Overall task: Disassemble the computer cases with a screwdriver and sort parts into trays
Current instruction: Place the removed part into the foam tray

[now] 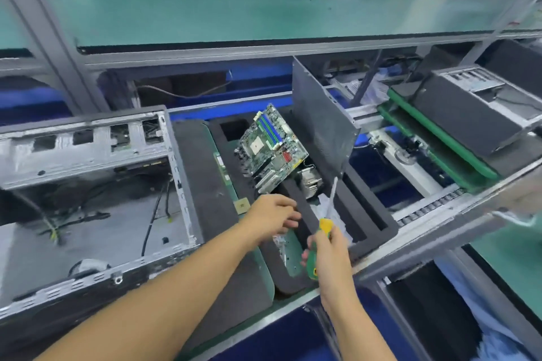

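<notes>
- While the right hand (pixel 331 256) is gripping the screwdriver (pixel 325 228) around its green handle, the shaft is pointing up and away, over the foam tray (pixel 381 223).
- The left hand (pixel 272 214) is reaching over a divider of the same tray with its fingers partly curled; I cannot tell whether it is holding anything.
- Both hands are hovering close together, just in front of the motherboard (pixel 271 143).
- The motherboard is leaning tilted in a rear compartment of the tray, with a metal cooler (pixel 310 179) lying just beside its lower right corner.
- A small square chip (pixel 242 203) is sitting on the foam just left of the left hand.
- A grey side panel (pixel 322 129) is standing upright along the tray's far right side.
- An opened case (pixel 96 152) is lying to the left of the tray, with black cables trailing inside.
- Another case (pixel 466 114) is resting well apart on the right, on green strips.
- Everything is sitting on the counter (pixel 434 215), under a green-topped shelf (pixel 234 6).
</notes>
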